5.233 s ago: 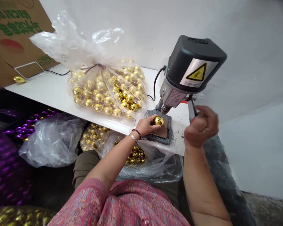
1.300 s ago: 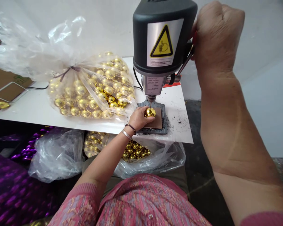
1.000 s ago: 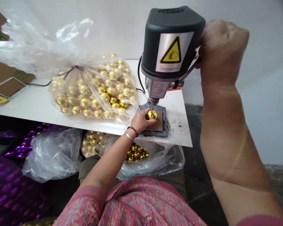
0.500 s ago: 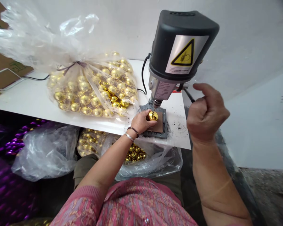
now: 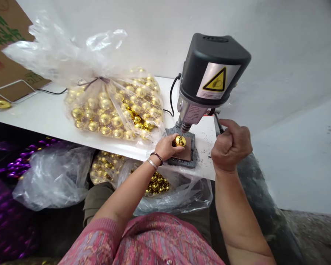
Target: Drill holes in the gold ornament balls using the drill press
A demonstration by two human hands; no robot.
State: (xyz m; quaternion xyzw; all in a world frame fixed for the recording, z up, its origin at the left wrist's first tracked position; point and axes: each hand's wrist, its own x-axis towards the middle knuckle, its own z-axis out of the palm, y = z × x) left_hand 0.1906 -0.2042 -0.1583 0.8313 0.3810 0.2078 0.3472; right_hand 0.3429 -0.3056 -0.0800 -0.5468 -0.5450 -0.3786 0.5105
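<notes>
My left hand (image 5: 166, 148) grips a shiny gold ball ornament (image 5: 180, 140) between thumb and fingers. The ball rests on a brown board (image 5: 185, 152) over the grey metal base of a bench drill press (image 5: 215, 66). Right above the ball is the drill's chuck (image 5: 185, 127), its thin bit meeting the ball's top. My right hand (image 5: 231, 146) is closed around the drill's feed lever (image 5: 218, 122), to the right of the machine. The part of the lever inside the fist is hidden.
A tied clear bag of gold balls (image 5: 113, 110) lies on the white table (image 5: 38, 125), left of the drill. Below the table edge sits an open bag of gold balls (image 5: 158, 184). Dark shavings surround the drill base. A cardboard box (image 5: 8, 48) stands at the far left.
My right hand has moved down and left along with the lever. The left hand still holds the gold ball under the bit. The camera view has shifted slightly.
</notes>
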